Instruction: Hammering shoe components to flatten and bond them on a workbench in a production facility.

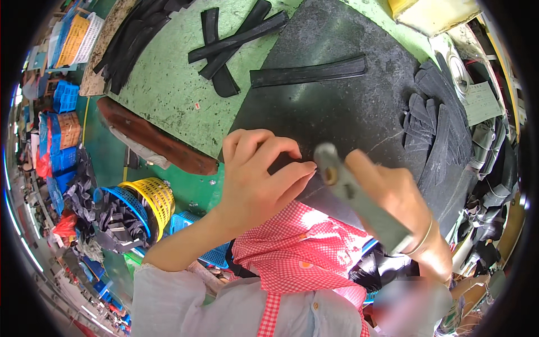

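My left hand (257, 173) rests on a dark slab (342, 112), its fingers curled and the thumb and forefinger close together at the near edge. What they pinch is black on black and cannot be made out. Just to the right, my right hand (393, 194) is closed around a grey metal hammer (365, 208), slightly blurred, with its rounded end close to my left fingertips. Beyond both hands lies a folded black strip (309, 72) on the slab. Several more black strips (238, 45) are crossed over each other on the green tabletop at the far left.
A bundle of black strips (135, 42) lies at the table's far left. Black pieces (435, 121) are heaped on the slab's right. A reddish-brown padded bar (157, 135) runs along the left edge. Yellow (160, 199) and blue baskets (126, 205) stand below left.
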Action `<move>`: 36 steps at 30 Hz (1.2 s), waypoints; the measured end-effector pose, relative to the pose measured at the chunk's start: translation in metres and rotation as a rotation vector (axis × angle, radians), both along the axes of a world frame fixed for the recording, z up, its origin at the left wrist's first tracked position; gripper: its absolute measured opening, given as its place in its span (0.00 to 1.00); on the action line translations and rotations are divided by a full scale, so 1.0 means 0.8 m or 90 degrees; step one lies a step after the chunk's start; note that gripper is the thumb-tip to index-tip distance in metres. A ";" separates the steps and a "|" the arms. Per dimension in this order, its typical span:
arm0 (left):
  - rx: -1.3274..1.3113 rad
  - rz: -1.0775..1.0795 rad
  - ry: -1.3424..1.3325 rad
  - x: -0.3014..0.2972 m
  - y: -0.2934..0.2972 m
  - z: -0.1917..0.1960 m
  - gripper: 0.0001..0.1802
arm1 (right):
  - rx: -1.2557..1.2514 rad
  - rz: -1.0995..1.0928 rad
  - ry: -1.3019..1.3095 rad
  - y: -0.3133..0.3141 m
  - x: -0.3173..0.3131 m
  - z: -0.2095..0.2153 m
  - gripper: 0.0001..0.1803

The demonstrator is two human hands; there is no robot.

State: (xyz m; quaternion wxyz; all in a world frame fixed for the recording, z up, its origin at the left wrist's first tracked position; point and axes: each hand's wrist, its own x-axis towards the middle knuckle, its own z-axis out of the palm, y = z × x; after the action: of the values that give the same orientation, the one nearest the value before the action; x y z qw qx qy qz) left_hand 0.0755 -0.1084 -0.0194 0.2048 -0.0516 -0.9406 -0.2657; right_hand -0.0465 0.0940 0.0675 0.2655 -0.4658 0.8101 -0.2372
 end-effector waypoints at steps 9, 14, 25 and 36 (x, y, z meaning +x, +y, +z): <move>0.046 0.046 -0.003 0.016 0.003 -0.002 0.17 | -0.003 0.003 -0.090 0.003 -0.007 -0.004 0.18; 0.018 0.053 0.014 0.018 0.009 -0.004 0.17 | -0.010 0.027 -0.016 0.003 -0.002 -0.004 0.11; 0.132 -0.141 -0.021 0.048 0.067 -0.005 0.20 | 0.003 0.028 0.005 0.000 0.008 -0.007 0.12; 0.081 -0.154 -0.081 -0.006 0.101 0.005 0.21 | -0.214 -0.212 -0.167 0.047 0.000 0.001 0.07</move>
State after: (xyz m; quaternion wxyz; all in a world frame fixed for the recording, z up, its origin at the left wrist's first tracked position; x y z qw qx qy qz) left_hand 0.0708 -0.0277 -0.0153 0.1140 -0.1349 -0.9200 -0.3500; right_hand -0.0467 0.1319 0.0685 0.2445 -0.3290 0.7835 -0.4670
